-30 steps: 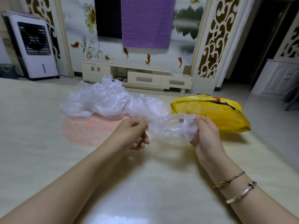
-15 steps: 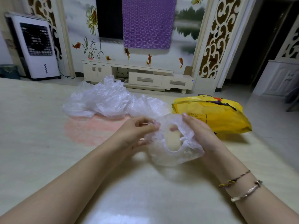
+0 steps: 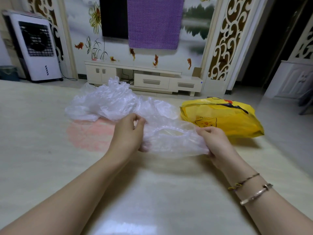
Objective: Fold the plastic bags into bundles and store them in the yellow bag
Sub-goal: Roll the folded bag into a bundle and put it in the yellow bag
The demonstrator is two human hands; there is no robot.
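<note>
My left hand (image 3: 127,133) and right hand (image 3: 214,141) pinch clear bag (image 3: 172,141) stretched between them above table (image 3: 50,158); yellow bag (image 3: 225,119) lies beyond right hand.

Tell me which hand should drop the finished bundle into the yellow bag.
Right, probably. The right hand grips the clear bag's end nearest the yellow bag, which lies just beyond it. The left hand holds the far end, beside the loose pile.

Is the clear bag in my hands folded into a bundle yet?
Not yet. The clear bag is stretched out between the left hand and right hand, its mouth gaping open.
</note>
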